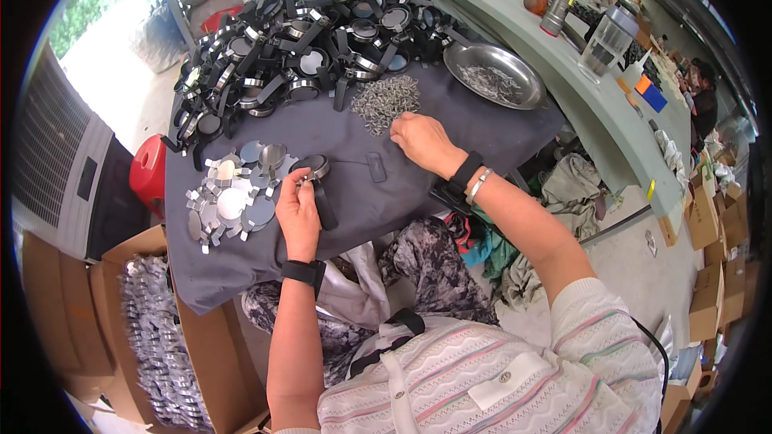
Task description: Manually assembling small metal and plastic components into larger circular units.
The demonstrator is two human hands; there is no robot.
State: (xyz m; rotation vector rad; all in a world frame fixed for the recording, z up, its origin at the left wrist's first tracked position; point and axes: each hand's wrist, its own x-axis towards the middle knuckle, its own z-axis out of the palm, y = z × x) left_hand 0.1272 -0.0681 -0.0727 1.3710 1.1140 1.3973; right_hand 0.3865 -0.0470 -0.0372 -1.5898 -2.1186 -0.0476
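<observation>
My left hand (299,210) is closed around a round black-and-metal part with a long black handle (324,202), low over the dark cloth. Just left of it lies a pile of shiny metal discs with bent tabs (233,202). My right hand (426,143) is at the near right edge of a heap of small metal pins or screws (384,103). Its fingers are pinched together, and whatever they hold is too small to make out. A large mound of similar black-handled round parts (310,40) covers the far side of the table.
An oval metal dish (527,95) with small metal pieces stands at the far right. Between my hands lies a small dark rectangular object (375,167). A cardboard box (211,337) of metal parts sits lower left, by a red stool (148,175). A green-topped table (515,12) runs along the right.
</observation>
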